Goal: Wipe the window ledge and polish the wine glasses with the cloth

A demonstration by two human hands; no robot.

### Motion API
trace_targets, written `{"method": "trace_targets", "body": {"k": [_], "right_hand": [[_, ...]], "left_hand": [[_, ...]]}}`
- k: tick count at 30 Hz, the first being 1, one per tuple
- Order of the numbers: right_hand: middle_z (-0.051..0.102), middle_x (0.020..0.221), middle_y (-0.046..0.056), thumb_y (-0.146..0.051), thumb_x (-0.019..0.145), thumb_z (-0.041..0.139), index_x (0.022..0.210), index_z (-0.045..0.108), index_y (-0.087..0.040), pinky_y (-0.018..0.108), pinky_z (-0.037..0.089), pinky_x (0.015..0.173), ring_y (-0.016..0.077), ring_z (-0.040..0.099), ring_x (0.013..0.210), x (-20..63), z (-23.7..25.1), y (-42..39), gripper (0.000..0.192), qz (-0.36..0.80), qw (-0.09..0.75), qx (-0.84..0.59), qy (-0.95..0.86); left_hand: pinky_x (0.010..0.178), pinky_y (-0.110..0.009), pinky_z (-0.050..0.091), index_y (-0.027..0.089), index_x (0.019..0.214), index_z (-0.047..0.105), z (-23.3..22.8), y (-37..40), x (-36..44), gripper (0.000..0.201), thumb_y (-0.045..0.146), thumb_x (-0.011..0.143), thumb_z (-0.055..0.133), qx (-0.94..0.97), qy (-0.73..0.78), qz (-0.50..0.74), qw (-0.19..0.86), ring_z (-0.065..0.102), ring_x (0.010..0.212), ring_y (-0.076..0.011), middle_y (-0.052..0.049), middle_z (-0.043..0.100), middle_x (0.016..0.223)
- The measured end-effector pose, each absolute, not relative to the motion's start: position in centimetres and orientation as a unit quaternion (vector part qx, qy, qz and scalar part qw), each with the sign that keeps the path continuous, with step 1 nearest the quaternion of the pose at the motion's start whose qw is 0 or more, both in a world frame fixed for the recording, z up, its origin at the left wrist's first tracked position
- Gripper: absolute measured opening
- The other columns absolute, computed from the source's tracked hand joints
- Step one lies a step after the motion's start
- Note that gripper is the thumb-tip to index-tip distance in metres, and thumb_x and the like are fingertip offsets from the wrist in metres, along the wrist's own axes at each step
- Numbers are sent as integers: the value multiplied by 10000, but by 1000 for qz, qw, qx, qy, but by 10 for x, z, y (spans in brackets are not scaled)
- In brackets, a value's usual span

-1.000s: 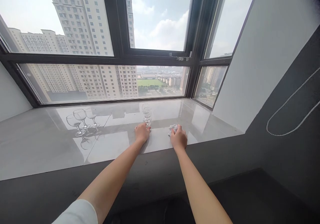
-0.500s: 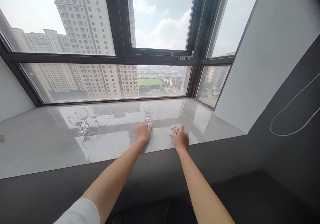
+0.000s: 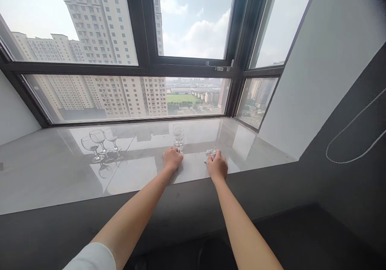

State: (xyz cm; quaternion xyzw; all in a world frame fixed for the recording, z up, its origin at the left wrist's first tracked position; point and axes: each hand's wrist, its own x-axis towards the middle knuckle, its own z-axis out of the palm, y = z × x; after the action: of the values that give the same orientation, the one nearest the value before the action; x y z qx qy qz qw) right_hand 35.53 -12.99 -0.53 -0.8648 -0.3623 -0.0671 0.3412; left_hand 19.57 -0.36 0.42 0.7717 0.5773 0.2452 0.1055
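Observation:
My left hand (image 3: 173, 158) rests low on the sill, its fingers curled at the base of a clear wine glass (image 3: 179, 143). The fingertips are partly hidden by the hand itself. Right behind that glass stands another wine glass (image 3: 177, 128), the two overlapping in view. Farther right, my right hand (image 3: 217, 165) is closed around a crumpled white cloth (image 3: 209, 155) just above or on the sill; the palm side does not show. On the left, three stemmed glasses (image 3: 97, 136) stand upright close together, apart from both hands.
The glossy tiled window sill (image 3: 135, 173) mirrors the glasses and ends in a front edge towards me. Dark window frames (image 3: 187, 72) rise behind it. A white side wall (image 3: 289, 101) bounds the right, where a looped cord (image 3: 343, 163) hangs.
Both hands keep nearly the same place and hold. The whole view has shifted very slightly; the glasses stand as before.

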Motion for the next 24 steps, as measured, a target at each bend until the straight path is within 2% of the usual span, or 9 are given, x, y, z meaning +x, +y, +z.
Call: {"method": "trace_targets", "body": {"k": [12, 24], "right_hand": [[624, 973, 87, -383, 943, 404, 1228, 481, -215, 278, 372, 766, 216, 560, 962, 355, -6, -131, 339, -71, 342, -866, -357], [632, 986, 91, -376, 944, 401, 1222, 486, -204, 278, 371, 781, 218, 560, 984, 353, -3, -132, 338, -70, 335, -867, -361]], "left_hand": [[951, -361, 353, 239, 1008, 673, 0, -2, 194, 248, 289, 842, 495, 779, 561, 261, 106, 533, 1100, -244, -80, 625, 1095], [978, -366, 331, 232, 946, 669, -1, -3, 195, 211, 368, 838, 551, 790, 546, 258, 102, 531, 1087, -232, -70, 624, 1075]]}}
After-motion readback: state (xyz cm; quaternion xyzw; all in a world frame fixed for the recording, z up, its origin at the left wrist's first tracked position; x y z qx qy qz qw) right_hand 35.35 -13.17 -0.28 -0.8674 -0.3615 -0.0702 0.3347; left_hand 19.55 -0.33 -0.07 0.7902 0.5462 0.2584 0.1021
